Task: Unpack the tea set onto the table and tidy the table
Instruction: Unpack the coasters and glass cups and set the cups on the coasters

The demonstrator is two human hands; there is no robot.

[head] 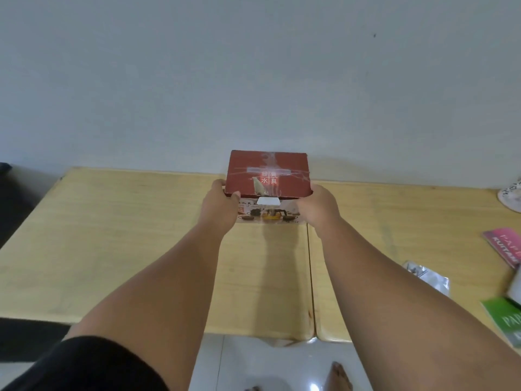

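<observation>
A closed red tea set box (267, 173) with white characters and tape on its lid stands on the light wooden table (127, 249), close to the wall. Its front face shows pictures of a teapot and cups, with a white tab at the lid's front edge. My left hand (221, 206) grips the box's front left corner. My right hand (320, 206) grips its front right corner. Both arms are stretched out over the table. What is inside the box is hidden.
Two tabletops meet at a seam (310, 277). At the right edge lie a pink booklet (504, 246), a green booklet (504, 320), a clear plastic wrapper (428, 275) and a patterned white object (511, 196). Glossy floor tiles and my foot (339, 376) show below.
</observation>
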